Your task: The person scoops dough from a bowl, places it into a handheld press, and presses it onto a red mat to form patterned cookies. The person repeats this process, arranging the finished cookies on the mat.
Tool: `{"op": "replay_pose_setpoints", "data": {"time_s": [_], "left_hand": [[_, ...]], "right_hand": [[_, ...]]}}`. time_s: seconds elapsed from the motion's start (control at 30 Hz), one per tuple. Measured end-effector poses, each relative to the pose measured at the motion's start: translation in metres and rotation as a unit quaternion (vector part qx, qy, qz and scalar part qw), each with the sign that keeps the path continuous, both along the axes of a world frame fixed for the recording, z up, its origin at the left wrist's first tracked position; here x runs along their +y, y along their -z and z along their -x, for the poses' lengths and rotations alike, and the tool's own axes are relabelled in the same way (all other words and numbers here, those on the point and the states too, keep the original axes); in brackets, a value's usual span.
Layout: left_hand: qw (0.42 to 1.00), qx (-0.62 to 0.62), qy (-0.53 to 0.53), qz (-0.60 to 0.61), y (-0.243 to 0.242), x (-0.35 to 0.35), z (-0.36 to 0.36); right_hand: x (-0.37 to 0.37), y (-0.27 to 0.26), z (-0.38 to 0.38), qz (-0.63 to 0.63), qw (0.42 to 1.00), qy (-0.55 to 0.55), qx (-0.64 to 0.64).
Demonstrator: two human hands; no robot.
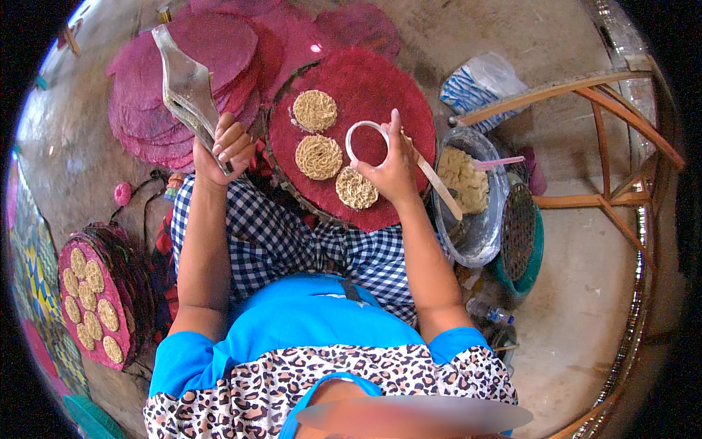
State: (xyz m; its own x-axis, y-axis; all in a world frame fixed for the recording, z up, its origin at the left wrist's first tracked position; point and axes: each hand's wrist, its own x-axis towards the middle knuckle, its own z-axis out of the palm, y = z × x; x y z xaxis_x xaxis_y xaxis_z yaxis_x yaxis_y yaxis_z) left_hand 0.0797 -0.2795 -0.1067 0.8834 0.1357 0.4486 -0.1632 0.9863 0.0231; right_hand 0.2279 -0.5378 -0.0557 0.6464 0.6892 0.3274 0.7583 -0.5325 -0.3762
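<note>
My left hand is closed around the handles of a metal hand press, raised to the left of a round board covered in red cloth. Over the cloth, my right hand grips a white ring between thumb and fingers. A flat wooden stick also sits in that hand, pointing down to the right. Three round cakes of squeezed dough strands lie on the cloth: an upper one, a middle one and a lower one just below the ring.
At right stands a basin of dough with a pink-handled utensil, near a teal basin and a wooden frame. Pink cloth rounds are piled at upper left. Lower left, a stack bears several dough cakes.
</note>
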Motion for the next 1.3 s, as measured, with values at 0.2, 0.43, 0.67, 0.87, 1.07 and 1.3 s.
{"op": "replay_pose_setpoints", "data": {"time_s": [0.2,0.43,0.67,0.87,1.07,1.3], "left_hand": [[1.000,0.003,-0.010,-0.016,0.004,0.004,0.003],[0.975,0.156,0.120,-0.107,0.001,-0.025,-0.002],[0.840,0.165,0.319,-0.407,-0.039,-0.188,-0.008],[0.633,0.227,-0.291,-0.681,-0.066,-0.232,-0.001],[0.349,-0.213,-0.553,-0.726,-0.088,-0.219,-0.040],[0.270,-0.015,-0.695,-0.666,-0.121,-0.195,-0.079]], "right_hand": [[0.010,0.007,-0.029,0.096,0.995,-0.008,0.004],[-0.022,-0.026,-0.014,-0.231,0.954,0.024,0.190],[-0.058,-0.095,0.030,-0.512,0.797,-0.141,0.288],[-0.106,-0.107,0.068,-0.566,0.796,0.047,0.211],[-0.108,-0.068,0.061,-0.532,0.805,0.015,0.262],[-0.094,-0.069,0.078,-0.419,0.890,0.026,0.178]]}}
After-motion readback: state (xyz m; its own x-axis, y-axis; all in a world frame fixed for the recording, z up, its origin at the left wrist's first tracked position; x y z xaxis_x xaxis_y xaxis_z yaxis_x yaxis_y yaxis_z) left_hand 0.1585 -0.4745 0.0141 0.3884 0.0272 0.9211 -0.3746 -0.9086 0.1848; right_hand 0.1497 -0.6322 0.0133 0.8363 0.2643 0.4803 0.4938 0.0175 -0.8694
